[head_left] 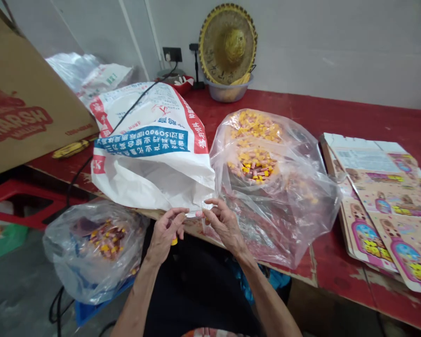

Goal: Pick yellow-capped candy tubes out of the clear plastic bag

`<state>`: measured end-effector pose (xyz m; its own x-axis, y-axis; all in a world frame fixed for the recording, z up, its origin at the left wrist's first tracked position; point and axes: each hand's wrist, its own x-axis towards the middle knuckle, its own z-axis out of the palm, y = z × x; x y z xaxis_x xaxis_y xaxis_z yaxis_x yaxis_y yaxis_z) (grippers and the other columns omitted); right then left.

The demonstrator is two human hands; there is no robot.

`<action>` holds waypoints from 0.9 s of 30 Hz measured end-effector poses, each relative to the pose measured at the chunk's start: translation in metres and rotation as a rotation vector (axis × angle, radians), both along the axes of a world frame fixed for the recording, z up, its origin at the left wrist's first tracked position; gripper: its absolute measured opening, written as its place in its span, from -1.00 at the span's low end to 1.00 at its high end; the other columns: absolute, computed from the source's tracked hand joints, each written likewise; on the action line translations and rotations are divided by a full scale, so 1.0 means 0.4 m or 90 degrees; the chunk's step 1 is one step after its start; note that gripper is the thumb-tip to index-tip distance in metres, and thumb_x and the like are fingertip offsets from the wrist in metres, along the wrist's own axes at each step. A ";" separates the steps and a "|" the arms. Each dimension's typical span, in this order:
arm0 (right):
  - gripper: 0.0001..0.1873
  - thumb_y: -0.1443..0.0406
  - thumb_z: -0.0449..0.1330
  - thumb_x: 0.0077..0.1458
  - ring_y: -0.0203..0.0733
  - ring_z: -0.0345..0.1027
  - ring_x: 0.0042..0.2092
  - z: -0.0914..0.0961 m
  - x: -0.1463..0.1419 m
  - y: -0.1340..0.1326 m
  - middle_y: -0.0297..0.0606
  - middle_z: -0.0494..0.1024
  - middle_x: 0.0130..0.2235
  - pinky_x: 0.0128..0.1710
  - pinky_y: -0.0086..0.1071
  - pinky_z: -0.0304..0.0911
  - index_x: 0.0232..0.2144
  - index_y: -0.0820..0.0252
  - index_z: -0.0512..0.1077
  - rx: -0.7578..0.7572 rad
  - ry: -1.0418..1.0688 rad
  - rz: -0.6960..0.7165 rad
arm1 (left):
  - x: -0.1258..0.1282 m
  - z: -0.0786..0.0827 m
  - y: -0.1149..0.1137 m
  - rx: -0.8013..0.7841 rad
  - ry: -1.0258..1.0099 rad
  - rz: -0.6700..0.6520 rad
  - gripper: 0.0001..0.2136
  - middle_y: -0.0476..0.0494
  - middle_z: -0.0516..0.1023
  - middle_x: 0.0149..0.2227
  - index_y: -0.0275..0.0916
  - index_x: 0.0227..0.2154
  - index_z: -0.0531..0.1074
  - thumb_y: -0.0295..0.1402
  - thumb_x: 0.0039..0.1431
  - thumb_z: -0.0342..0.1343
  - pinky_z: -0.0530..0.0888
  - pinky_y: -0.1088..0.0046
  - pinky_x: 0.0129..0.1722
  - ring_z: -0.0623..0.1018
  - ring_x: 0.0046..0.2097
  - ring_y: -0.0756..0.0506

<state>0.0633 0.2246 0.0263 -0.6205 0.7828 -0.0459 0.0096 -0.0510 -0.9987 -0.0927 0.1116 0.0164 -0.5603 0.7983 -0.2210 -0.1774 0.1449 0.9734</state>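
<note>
My left hand (166, 231) and my right hand (224, 224) meet at the table's front edge, fingers closed in pinches. Between their fingertips is a small clear plastic piece (192, 214), with a bit of pink at its right end; its exact kind is too small to tell. A yellow cap (174, 241) shows beneath my left fingers. Just beyond the hands lies a white printed woven sack (154, 182), its mouth facing me. To the right, a large clear plastic bag (266, 224) holds many small pink pieces with yellow caps (256, 171).
Another clear bag (70, 262) of similar pieces sits low at left on a blue support (87, 311). Printed cardboard sheets (382, 210) are stacked at right. A carton (31, 103), a black cable (136, 100), and a straw hat (228, 42) over a basin (228, 91) are around the red table (337, 110).
</note>
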 end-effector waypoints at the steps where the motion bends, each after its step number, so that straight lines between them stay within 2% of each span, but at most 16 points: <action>1: -0.50 -0.12 0.24 0.25 -0.20 0.30 -0.49 -0.003 0.008 0.006 -0.43 0.44 -0.50 -0.45 -0.38 0.18 -0.01 0.11 0.47 -0.025 0.006 0.035 | 0.006 0.000 -0.003 -0.008 0.011 -0.005 -0.55 0.11 0.37 -0.59 -0.27 -0.09 0.59 0.02 0.19 0.33 0.28 0.57 -0.53 0.33 -0.57 0.07; 3: -0.45 -0.15 0.28 0.21 -0.25 0.22 -0.53 -0.010 0.017 0.022 -0.44 0.43 -0.51 -0.51 -0.41 0.11 -0.01 0.13 0.47 -0.070 0.012 0.077 | 0.022 0.004 -0.006 -0.019 0.031 -0.023 -0.54 0.10 0.38 -0.60 -0.28 -0.12 0.59 0.05 0.19 0.31 0.27 0.56 -0.52 0.36 -0.57 0.06; 6: -0.35 -0.25 0.31 0.13 -0.31 0.17 -0.52 -0.020 0.010 0.046 -0.35 0.50 -0.36 -0.56 -0.45 0.05 -0.03 0.12 0.51 -0.159 0.045 0.036 | 0.056 0.014 -0.006 -0.022 0.058 -0.055 -0.54 0.08 0.38 -0.62 -0.28 -0.15 0.60 0.07 0.20 0.27 0.31 0.56 -0.51 0.38 -0.56 0.04; 8: -0.27 -0.34 0.31 0.05 -0.30 0.25 -0.45 -0.025 -0.005 0.057 -0.26 0.54 -0.23 -0.52 -0.45 0.15 -0.10 0.12 0.54 -0.250 0.087 0.007 | 0.083 0.019 -0.002 -0.022 0.076 -0.065 -0.56 0.08 0.38 -0.62 -0.28 -0.15 0.60 0.05 0.22 0.25 0.32 0.56 -0.51 0.39 -0.56 0.04; 10: -0.22 -0.40 0.31 -0.01 -0.27 0.31 -0.38 -0.026 -0.019 0.058 -0.21 0.55 -0.19 -0.44 -0.43 0.25 -0.16 0.14 0.56 -0.335 0.131 0.013 | 0.111 0.021 0.003 -0.017 0.089 -0.063 -0.58 0.08 0.38 -0.62 -0.27 -0.15 0.60 0.04 0.22 0.25 0.31 0.56 -0.54 0.39 -0.57 0.03; 14: -0.27 -0.36 0.30 0.06 -0.26 0.32 -0.32 -0.014 -0.029 0.037 -0.18 0.56 -0.15 -0.36 -0.42 0.29 -0.17 0.14 0.58 -0.401 0.175 0.064 | 0.161 0.026 0.006 0.020 0.103 -0.034 -0.61 0.06 0.42 -0.59 -0.25 -0.20 0.59 0.02 0.22 0.26 0.28 0.58 -0.60 0.36 -0.60 0.05; 18: -0.33 -0.31 0.33 0.09 -0.24 0.34 -0.30 -0.001 -0.031 0.011 -0.20 0.57 -0.14 -0.32 -0.41 0.29 -0.14 0.12 0.56 -0.375 0.188 0.053 | 0.183 0.033 -0.007 0.041 0.156 0.000 -0.68 -0.01 0.54 -0.46 -0.22 -0.20 0.59 -0.04 0.28 0.23 0.27 0.57 -0.61 0.32 -0.59 0.07; 22: -0.37 -0.28 0.25 0.16 -0.20 0.37 -0.29 -0.010 -0.038 0.008 -0.18 0.57 -0.14 -0.29 -0.35 0.31 -0.12 0.11 0.54 -0.286 0.159 0.006 | 0.156 0.039 -0.017 0.029 0.236 -0.033 -0.73 0.06 0.40 -0.54 -0.19 -0.18 0.59 -0.09 0.33 0.18 0.31 0.55 -0.55 0.31 -0.57 0.04; 24: -0.43 -0.23 0.19 0.21 -0.17 0.37 -0.29 -0.027 -0.026 0.021 -0.20 0.56 -0.16 -0.26 -0.31 0.32 -0.13 0.11 0.54 -0.187 0.115 -0.066 | 0.132 0.042 -0.013 0.013 0.278 -0.063 -0.74 0.07 0.38 -0.54 -0.18 -0.17 0.59 -0.10 0.35 0.16 0.33 0.55 -0.53 0.34 -0.55 0.03; 27: -0.56 -0.09 0.16 0.24 -0.14 0.36 -0.25 -0.063 0.035 0.055 -0.25 0.55 -0.19 -0.18 -0.28 0.30 -0.14 0.11 0.52 -0.015 0.016 -0.236 | 0.110 0.040 0.009 0.009 0.429 -0.068 -0.75 -0.03 0.55 -0.37 -0.17 -0.19 0.57 -0.11 0.39 0.14 0.42 0.52 -0.41 0.49 -0.43 -0.01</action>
<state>0.0773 0.2465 0.0011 -0.2956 0.9537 -0.0552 -0.0384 -0.0696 -0.9968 -0.0488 0.1154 0.0323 -0.4896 0.8572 0.1599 0.4830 0.1140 0.8682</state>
